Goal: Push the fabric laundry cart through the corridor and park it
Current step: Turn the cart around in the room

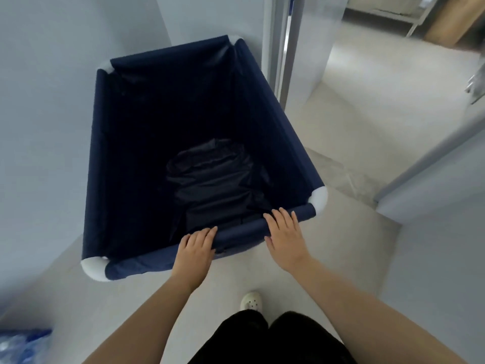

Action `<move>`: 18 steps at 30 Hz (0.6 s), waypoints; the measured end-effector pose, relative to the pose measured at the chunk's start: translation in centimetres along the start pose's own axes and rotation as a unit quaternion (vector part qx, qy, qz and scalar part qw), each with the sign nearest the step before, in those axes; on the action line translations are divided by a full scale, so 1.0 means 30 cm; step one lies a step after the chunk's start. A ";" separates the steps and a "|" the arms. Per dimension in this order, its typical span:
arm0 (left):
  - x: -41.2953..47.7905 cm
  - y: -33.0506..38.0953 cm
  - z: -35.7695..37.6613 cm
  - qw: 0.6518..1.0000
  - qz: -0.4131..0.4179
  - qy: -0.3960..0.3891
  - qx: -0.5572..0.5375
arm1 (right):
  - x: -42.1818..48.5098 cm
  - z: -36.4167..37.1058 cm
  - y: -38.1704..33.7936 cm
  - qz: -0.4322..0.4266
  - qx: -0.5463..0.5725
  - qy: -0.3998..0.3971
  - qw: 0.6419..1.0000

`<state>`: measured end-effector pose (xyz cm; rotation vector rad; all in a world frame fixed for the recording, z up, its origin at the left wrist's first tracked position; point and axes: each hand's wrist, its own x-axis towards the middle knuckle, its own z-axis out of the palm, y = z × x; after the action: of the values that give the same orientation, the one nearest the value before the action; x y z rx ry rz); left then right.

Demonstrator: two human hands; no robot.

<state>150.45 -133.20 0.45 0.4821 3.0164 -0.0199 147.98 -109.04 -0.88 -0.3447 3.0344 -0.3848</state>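
The navy fabric laundry cart [265,82] stands in front of me with white rounded corner joints, one [319,199] at the near right. Crumpled dark fabric [212,185] lies in its bottom. My left hand [195,249] rests over the near rim, fingers curled onto the padded bar. Further right on that bar lies my right hand [284,232], palm down with fingers spread flat over it. The cart's far left side sits close to the pale wall.
A pale blue-grey wall [52,74] runs along the left. A metal door frame [282,48] stands just beyond the cart's far right corner, with an open doorway and light floor [380,82] to the right. A blue plastic bag [23,345] lies at bottom left. My white shoe [251,300] is below.
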 end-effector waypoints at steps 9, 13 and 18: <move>-0.129 -0.035 0.038 0.993 -0.102 0.039 -0.035 | -0.033 -0.024 -0.008 -0.004 -0.010 -0.039 0.999; -0.196 0.007 0.060 0.991 -0.115 0.044 -0.047 | -0.136 -0.022 -0.023 0.005 0.005 -0.053 0.999; -0.351 0.037 0.086 0.995 -0.074 0.039 -0.050 | -0.332 -0.002 -0.062 0.025 -0.018 -0.044 0.999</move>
<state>160.99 -135.47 -1.21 0.2556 3.1028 0.1425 158.06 -108.50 -0.02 -0.2781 2.9607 -0.3024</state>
